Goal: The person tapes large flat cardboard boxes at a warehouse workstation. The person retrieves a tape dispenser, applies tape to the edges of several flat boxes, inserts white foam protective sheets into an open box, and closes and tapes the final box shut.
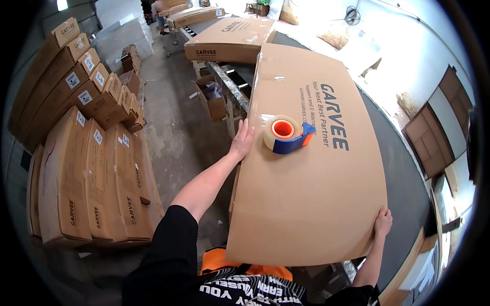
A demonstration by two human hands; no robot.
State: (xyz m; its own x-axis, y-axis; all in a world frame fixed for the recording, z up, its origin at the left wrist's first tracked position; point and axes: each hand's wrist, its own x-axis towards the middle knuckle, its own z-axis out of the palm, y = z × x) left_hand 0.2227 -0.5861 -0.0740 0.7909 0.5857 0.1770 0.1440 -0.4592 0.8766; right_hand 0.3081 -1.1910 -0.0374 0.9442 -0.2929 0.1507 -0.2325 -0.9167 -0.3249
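One smooth cardboard box (311, 199): left hand (242, 140) flat against nine o'clock, right hand (383, 222) gripping four; tape dispenser (287, 146) atop, carton (229, 35) at eleven.

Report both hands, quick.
Left hand: open, against the left edge of the box.
Right hand: curled at its right edge; whether closed can't be told.

Large box (301, 204), underside hidden

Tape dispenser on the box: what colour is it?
The tape dispenser on the box is dark blue with orange parts, shown in the head view.
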